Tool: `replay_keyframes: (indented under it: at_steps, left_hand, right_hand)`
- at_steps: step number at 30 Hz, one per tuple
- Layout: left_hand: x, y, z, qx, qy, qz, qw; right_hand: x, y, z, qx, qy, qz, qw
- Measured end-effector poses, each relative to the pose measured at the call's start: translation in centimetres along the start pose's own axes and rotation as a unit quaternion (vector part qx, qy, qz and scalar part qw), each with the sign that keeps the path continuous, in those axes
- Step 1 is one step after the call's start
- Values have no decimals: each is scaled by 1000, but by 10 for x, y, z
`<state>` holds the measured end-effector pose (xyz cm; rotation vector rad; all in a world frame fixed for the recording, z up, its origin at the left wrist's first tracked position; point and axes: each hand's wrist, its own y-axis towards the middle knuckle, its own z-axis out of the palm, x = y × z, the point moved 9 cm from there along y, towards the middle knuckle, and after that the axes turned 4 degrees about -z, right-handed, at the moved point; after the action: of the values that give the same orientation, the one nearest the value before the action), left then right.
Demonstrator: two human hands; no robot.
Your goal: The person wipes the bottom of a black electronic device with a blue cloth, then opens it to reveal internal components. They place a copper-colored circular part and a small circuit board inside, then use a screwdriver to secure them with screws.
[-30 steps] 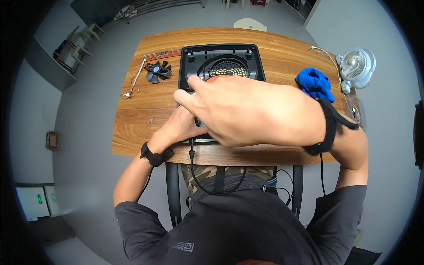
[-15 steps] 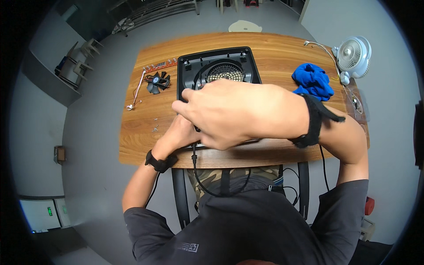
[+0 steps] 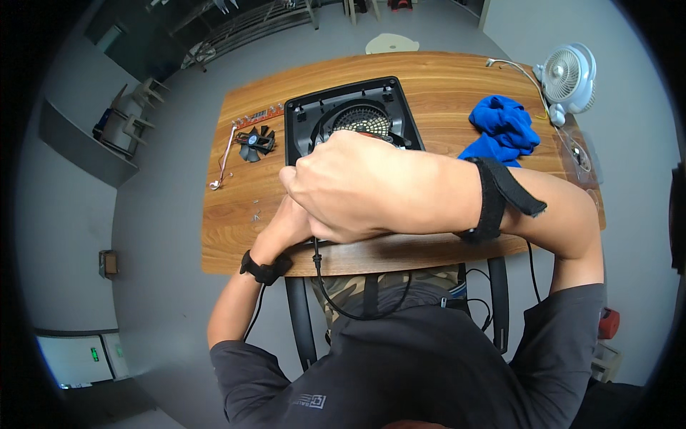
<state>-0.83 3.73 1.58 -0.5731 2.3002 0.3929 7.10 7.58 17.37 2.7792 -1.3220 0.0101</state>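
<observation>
A black plastic appliance housing [image 3: 304, 121], open side up with a round vent grille in its floor, lies on the wooden table in front of me. My right hand [image 3: 343, 182] is over its near left part, fingers curled closed, and whatever they pinch is hidden beneath the hand. Under and left of it, my left hand [image 3: 287, 223] is at the housing's near left corner, its fingers covered by the right hand. A black power cord [image 3: 318, 263] comes out below my hands and loops over the table edge toward my lap.
Left of the housing lie a black fan [image 3: 255, 143], an orange circuit board [image 3: 259, 117] with a cable, and several small screws [image 3: 256, 216]. To the right are a crumpled blue cloth [image 3: 502, 129], a white desk fan [image 3: 569, 77] and a clear plastic bag [image 3: 582, 161]. The wooden table [image 3: 443, 75] has rounded corners.
My right hand has shifted slightly left and its fingers are curled in more tightly. The left hand stays at the housing's corner. The whole view has turned a little.
</observation>
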Motion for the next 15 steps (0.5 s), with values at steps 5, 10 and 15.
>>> replay_keyframes:
  at_steps: [5,10,15]
  left_hand:
    - [12,-1,4,-23,-24,-37,999]
    - [2,-5,4,16,18,11,1000]
    - [-10,-7,-2,9,7,-16,1000]
  right_hand:
    - [-6,-10,-8,-69,89,-16,994]
    - [-14,-4,10,-50,29,-16,998]
    - [-7,0,7,1,-34,-1,999]
